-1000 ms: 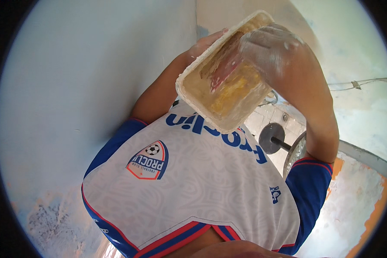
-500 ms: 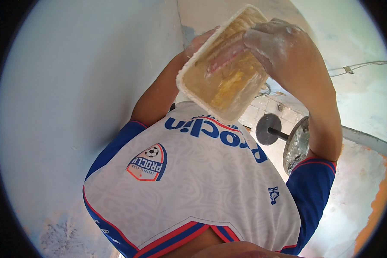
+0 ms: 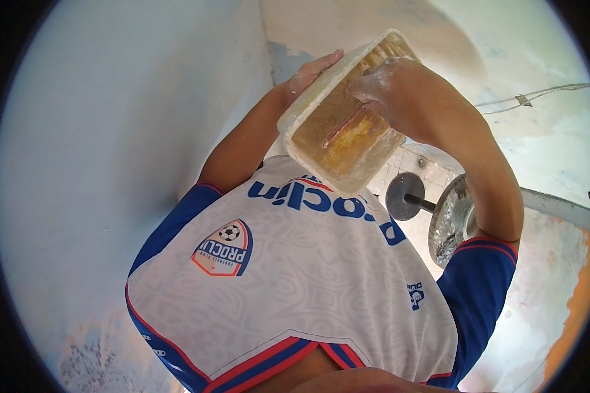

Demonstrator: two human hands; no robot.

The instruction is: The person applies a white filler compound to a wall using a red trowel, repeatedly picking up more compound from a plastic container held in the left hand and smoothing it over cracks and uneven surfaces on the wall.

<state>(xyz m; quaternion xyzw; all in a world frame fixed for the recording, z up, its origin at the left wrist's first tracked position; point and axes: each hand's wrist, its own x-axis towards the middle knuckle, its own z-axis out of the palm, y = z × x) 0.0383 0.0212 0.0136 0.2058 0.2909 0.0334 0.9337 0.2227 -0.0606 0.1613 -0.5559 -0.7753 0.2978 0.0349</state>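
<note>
My left hand [image 3: 306, 78], chalky white at the fingers, grips the outer left side of a cream rectangular plastic tub [image 3: 297, 123] held tilted over my chest. Some of its fingers are hidden behind the tub. Whitish paste coats the rim, and yellow-brown residue [image 3: 354, 139] lies on the inside. My right hand [image 3: 381, 86], also smeared white, reaches into the tub with its fingers closed on a thin, flat spreader-like tool [image 3: 343, 129] with a reddish edge. That tool lies against the inner surface of the tub, and its grip end is hidden by the hand.
A round stand [image 3: 449, 226] with a dark post and dark disc [image 3: 405, 196] is below my right arm, with a clear container [image 3: 469, 219] by it. A pale wall [image 3: 98, 164] rises close on my left. A cable [image 3: 537, 93] runs along the patchy surface at right.
The tub has come slightly closer to my chest and to the right. My right hand has moved deeper into it, drawing the tool along the inner surface.
</note>
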